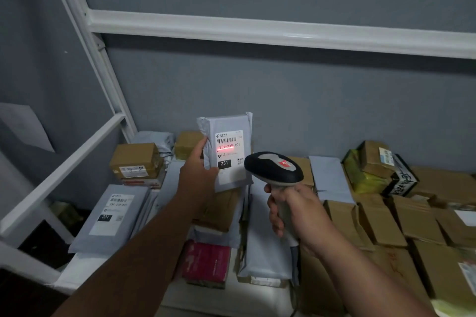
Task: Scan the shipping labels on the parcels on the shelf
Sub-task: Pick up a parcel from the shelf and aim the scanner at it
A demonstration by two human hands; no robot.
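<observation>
One scan is in progress and most of the stock appears outstanding. The left hand point(199, 175) grips a grey poly mailer point(226, 152) by its left edge, thumb on the front, holding it upright above the shelf point(85, 265) with its shipping label point(229, 154) facing the camera. The right hand point(291, 211) is wrapped round the grip of a handheld barcode scanner point(274, 168), whose head sits at 4 o'clock from the mailer, just beside its lower right corner. A red scan line point(226, 147) falls across the printed sort code, just below the barcode point(226, 140) rather than on it; in my judgement the aim needs a slight lift before a read can be counted. Nothing visible confirms a completed read. On the shelf, a second grey mailer point(113, 216) lies label-up at 8 o'clock from the held parcel, a brown carton point(136, 162) with a label on its front stands at 9 o'clock, a red package point(206, 262) lies at 6 o'clock, and a bank of cardboard boxes point(401, 219) fills the 3 to 5 o'clock sector, with a yellow-green bag point(360, 177) among them. Which of these have been scanned cannot be told; many show no label upward and would, I judge, need turning.
</observation>
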